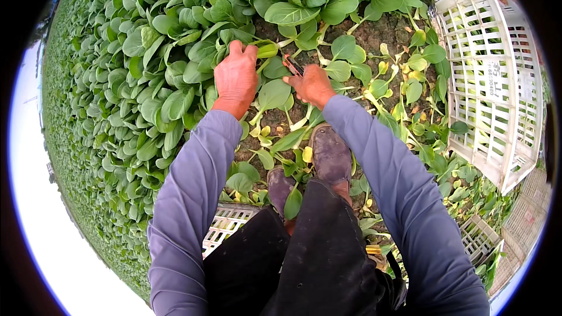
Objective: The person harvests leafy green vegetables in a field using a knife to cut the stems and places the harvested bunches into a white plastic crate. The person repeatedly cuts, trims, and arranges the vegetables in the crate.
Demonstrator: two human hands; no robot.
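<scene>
My left hand [237,74] is closed on a head of bok choy [267,50], whose pale green base points right, toward my other hand. My right hand [312,84] grips a small red and black cutting tool [293,66]; its blade cannot be made out clearly. The tool's tip lies just below and right of the held base, apart from it. Dense leafy bok choy plants [175,74] stand to the left of my hands and above them. Loose leaves [274,94] lie on the soil between and below my hands.
A white plastic crate [478,74] with greens inside stands at the right. Another white crate [230,224] is beside my legs at the lower left, and a smaller-looking crate [478,239] is at the lower right. Cut leaves and yellowed stalks [386,92] litter the soil around my shoes [330,153].
</scene>
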